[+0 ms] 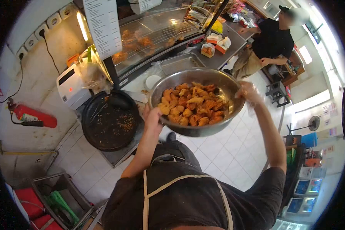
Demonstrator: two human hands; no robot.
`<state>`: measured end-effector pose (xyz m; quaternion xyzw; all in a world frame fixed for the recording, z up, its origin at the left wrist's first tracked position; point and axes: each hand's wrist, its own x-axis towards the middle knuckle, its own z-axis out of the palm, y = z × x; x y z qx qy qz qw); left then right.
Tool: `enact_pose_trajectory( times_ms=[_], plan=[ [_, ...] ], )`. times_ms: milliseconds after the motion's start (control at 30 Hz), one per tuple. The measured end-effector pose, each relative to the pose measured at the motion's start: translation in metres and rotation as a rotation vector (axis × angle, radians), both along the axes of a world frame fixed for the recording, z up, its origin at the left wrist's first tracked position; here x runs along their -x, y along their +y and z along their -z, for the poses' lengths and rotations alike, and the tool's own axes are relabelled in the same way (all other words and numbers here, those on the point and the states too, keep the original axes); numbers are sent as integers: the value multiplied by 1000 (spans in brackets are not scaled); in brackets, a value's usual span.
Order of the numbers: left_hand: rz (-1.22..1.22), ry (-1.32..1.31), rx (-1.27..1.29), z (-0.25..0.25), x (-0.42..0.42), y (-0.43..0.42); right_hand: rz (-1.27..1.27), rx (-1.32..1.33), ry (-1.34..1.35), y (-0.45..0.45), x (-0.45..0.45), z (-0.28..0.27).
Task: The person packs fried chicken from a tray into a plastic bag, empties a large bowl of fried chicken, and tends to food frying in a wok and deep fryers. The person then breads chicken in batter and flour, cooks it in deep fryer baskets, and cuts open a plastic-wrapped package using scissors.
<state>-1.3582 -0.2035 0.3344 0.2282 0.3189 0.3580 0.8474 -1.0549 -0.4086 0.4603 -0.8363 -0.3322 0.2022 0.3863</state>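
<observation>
A large steel bowl [172, 80] hangs in the air in front of me, held between both hands. Inside it lie many pieces of fried chicken [193, 103]. My left hand [153, 119] grips the bowl's near left side, thumb at the rim. At the right rim, my right hand [251, 93] is closed on the edge; something clear like a plastic glove covers it, and it is a little blurred. Just left of the bowl is a round black pan [103, 134] with crumbs in it. Behind the bowl lies a metal tray [182, 63] on the counter.
A glass display case [153, 34] with fried pieces stands at the back. Boxes of food [218, 44] sit on the counter. A white printer-like machine [71, 86] is left, near a wall-mounted fire extinguisher [34, 116]. Another person [274, 40] stands at the right back.
</observation>
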Motion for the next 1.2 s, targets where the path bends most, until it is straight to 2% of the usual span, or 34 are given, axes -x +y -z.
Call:
enact_pose_trajectory(
  times_ms=[33, 100, 167, 200, 233, 300, 333, 400, 433, 467, 500, 567, 600, 700, 733, 833, 867, 967, 1000, 1100, 1133, 1167, 1200],
  plan=[
    [0, -12, 9, -6, -24, 6, -19, 248, -156, 15, -15, -26],
    [110, -59, 72, -18, -65, 22, -369, 253, -457, 27, -101, -25],
    [122, -46, 124, 15, -119, 51, -2, 293, 97, 72, -107, -62],
    [141, -34, 163, 26, -142, 62, -12, 299, 91, 86, -149, -56],
    [129, -41, 168, 19, -157, 67, -422, 207, -148, 99, -204, -41],
    [75, -78, 332, 1, -179, 77, -860, 111, -381, 128, -251, -39],
    [51, -73, 349, 11, -191, 81, -639, 163, -119, 142, -252, -44],
    [37, -110, 395, 35, -214, 86, -516, 203, -23, 169, -257, -42],
    [16, -112, 423, 31, -217, 85, -452, 219, 23, 182, -260, -40],
    [2, -49, 467, 25, -220, 87, -805, 203, -276, 193, -281, -36],
    [-5, 22, 506, 21, -220, 89, -998, 228, -442, 206, -287, -36],
    [-2, -22, 540, 39, -232, 97, -1359, 170, -790, 233, -294, -39],
    [15, -76, 557, 48, -238, 99, -1072, 393, -536, 242, -310, -36],
    [37, -219, 549, 58, -243, 108, -1019, 748, -673, 262, -324, -44],
    [36, -220, 556, 61, -243, 108, -893, 740, -448, 268, -312, -51],
    [92, -199, 510, 58, -236, 111, -1116, 675, -855, 288, -315, -39],
    [119, -163, 525, 53, -237, 115, -907, 693, -506, 289, -316, -50],
    [124, -144, 516, 40, -234, 110, -651, 734, -182, 294, -306, -55],
    [145, -87, 580, 36, -234, 110, -782, 822, -372, 297, -306, -57],
    [152, -23, 636, 43, -233, 108, -557, 804, -302, 283, -307, -53],
    [118, -8, 649, 45, -233, 107, -461, 740, -178, 276, -286, -58],
    [83, 5, 657, 48, -234, 107, -474, 712, -159, 272, -281, -58],
    [83, -89, 695, 55, -235, 106, -487, 685, -139, 267, -276, -58]
  ],
)
